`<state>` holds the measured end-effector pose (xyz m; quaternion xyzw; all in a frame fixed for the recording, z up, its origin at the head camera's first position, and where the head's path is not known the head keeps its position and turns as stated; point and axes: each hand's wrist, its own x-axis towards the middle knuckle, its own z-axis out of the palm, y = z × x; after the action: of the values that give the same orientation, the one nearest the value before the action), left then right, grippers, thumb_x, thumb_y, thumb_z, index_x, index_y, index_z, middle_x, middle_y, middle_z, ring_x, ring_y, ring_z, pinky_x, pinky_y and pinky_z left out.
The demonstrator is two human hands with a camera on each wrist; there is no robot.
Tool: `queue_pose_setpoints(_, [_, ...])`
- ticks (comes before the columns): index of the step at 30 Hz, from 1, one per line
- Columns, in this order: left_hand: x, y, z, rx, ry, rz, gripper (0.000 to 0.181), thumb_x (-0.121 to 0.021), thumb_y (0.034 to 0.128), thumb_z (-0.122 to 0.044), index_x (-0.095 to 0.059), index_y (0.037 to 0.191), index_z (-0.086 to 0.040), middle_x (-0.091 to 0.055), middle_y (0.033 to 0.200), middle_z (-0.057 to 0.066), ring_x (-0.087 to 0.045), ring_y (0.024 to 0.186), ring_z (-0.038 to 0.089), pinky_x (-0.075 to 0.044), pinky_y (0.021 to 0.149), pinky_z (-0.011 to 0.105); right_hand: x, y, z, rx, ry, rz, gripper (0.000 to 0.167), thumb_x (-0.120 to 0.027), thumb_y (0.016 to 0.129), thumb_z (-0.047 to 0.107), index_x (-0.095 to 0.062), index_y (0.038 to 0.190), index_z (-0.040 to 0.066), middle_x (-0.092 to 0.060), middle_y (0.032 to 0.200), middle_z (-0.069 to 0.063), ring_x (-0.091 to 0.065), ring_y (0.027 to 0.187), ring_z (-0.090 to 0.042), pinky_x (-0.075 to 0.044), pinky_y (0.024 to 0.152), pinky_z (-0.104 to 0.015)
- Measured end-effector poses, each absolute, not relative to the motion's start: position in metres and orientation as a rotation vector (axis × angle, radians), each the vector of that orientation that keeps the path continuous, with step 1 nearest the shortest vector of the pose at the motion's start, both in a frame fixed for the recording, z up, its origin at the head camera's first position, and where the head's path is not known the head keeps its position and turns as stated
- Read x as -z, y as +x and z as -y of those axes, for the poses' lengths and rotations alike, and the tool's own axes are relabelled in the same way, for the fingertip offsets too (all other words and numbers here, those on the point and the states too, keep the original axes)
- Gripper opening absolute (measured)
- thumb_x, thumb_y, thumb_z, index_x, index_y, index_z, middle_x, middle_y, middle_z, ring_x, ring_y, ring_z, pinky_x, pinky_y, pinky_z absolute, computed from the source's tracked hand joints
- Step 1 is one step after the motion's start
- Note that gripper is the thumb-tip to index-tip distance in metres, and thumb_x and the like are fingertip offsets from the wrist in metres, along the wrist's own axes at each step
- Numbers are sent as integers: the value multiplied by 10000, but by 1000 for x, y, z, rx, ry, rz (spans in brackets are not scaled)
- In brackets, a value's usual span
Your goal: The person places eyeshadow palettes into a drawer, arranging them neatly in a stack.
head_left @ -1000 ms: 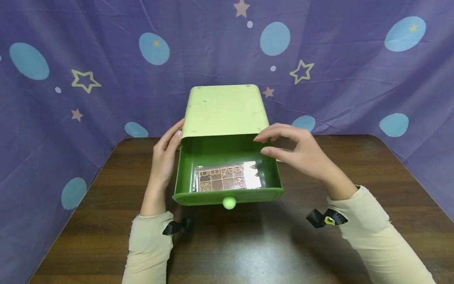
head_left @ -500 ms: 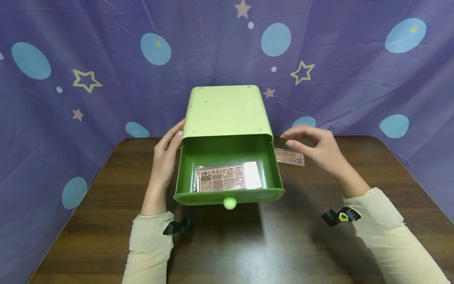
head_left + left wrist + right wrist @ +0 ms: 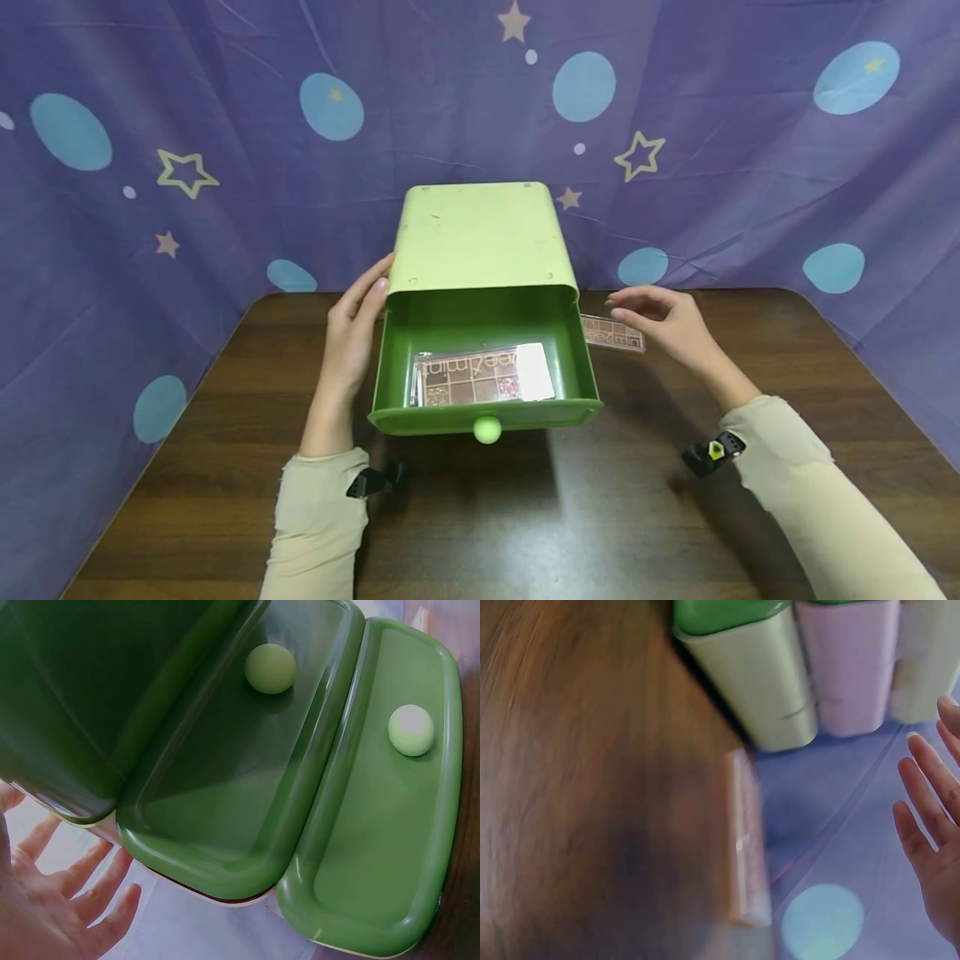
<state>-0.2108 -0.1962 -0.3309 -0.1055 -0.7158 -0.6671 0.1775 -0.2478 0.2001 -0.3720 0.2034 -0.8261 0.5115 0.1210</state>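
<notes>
A light green drawer cabinet (image 3: 480,237) stands on the table with its top green drawer (image 3: 483,417) pulled out. Inside the drawer lies an eyeshadow palette (image 3: 471,379) under a clear lid, with another edge showing beneath it. My left hand (image 3: 348,337) rests against the cabinet's left side, its fingers extended in the left wrist view. To the cabinet's right, another eyeshadow palette (image 3: 617,335) lies on the tabletop, partly hidden behind the drawer. My right hand (image 3: 671,329) hovers just above and right of that palette, fingers loosely bent, holding nothing.
Two closed lower drawers (image 3: 232,780) with round knobs sit below the pulled-out one. A pink tier (image 3: 855,667) shows in the cabinet's side. Behind the wooden table (image 3: 750,367) hangs a purple patterned cloth (image 3: 465,100).
My right hand has moved right from the drawer's edge, then lowered toward the palette on the table, which has come into fuller view. The left hand stays at the cabinet.
</notes>
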Motion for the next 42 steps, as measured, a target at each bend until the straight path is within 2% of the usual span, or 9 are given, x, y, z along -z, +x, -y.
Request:
queue_pose_setpoints(8, [331, -211, 196, 1900, -297, 2028, 402, -499, 1047, -234, -550, 1422, -97, -553, 1424, 54, -530, 1212, 144, -431, 991, 281, 390, -264, -210, -1479, 544, 2464, 285, -727, 912, 110, -697, 1167, -16, -697, 1147, -168, -658, 930, -99, -504, 821, -187])
queue_pose_setpoints(16, [332, -211, 197, 1902, -297, 2034, 412, -497, 1049, -250, -539, 1433, -106, -551, 1426, 51, -538, 1193, 140, -453, 959, 272, 405, -278, -211, -1423, 511, 2600, 371, -752, 893, 124, -666, 1227, -12, -657, 1242, -174, -578, 1150, -326, -440, 1000, -475])
queue_pose_setpoints(19, [332, -211, 197, 1904, -296, 2034, 414, -497, 1048, -250, -537, 1435, -105, -549, 1427, 55, -540, 1185, 138, -458, 945, 262, 409, -281, -210, -1497, 495, 2613, 399, -761, 883, 109, -649, 1237, -36, -648, 1248, -192, -564, 1158, -382, -432, 1008, -502])
queue_pose_setpoints(24, [332, -211, 196, 1907, -299, 2026, 410, -499, 1047, -235, -538, 1432, -98, -552, 1422, 61, -542, 1176, 135, -463, 930, 260, 414, -287, -208, -1554, 468, 2630, 430, -777, 869, 116, -637, 1238, -56, -638, 1249, -216, -562, 1155, -405, -455, 974, -408])
queue_pose_setpoints(28, [332, -211, 196, 1902, -299, 2028, 410, -499, 1048, -238, -539, 1432, -100, -555, 1420, 60, -544, 1175, 133, -467, 930, 259, 419, -292, -209, -1508, 464, 2672, 450, -775, 874, 124, -624, 1254, -65, -625, 1258, -245, -574, 1147, -390, -464, 874, -235])
queue_pose_setpoints(31, [332, -210, 197, 1897, -295, 2034, 411, -498, 1049, -245, -537, 1434, -106, -554, 1421, 56, -544, 1180, 136, -465, 940, 265, 423, -295, -210, -1502, 444, 2701, 473, -773, 878, 134, -610, 1274, -65, -616, 1269, -255, -580, 1123, -383, -473, 750, -170])
queue_pose_setpoints(33, [332, -210, 197, 1895, -295, 2040, 412, -495, 1050, -246, -535, 1436, -108, -551, 1425, 55, -540, 1188, 140, -459, 951, 271, 426, -297, -211, -1500, 434, 2715, 489, -773, 878, 137, -599, 1289, -63, -605, 1283, -259, -565, 1143, -380, -471, 737, -172])
queue_pose_setpoints(37, [332, -210, 197, 1889, -297, 2042, 413, -493, 1051, -242, -530, 1439, -105, -547, 1430, 51, -534, 1200, 142, -451, 967, 279, 431, -301, -213, -1475, 438, 2739, 516, -775, 869, 113, -577, 1309, -73, -580, 1310, -273, -544, 1204, -398, -495, 903, -327])
queue_pose_setpoints(42, [330, -210, 197, 1882, -305, 2037, 410, -495, 1049, -231, -534, 1435, -100, -552, 1426, 44, -536, 1192, 134, -454, 957, 279, 436, -306, -213, -1417, 474, 2786, 548, -771, 859, 80, -549, 1332, -87, -548, 1341, -290, -505, 1245, -420, -392, 1056, -521])
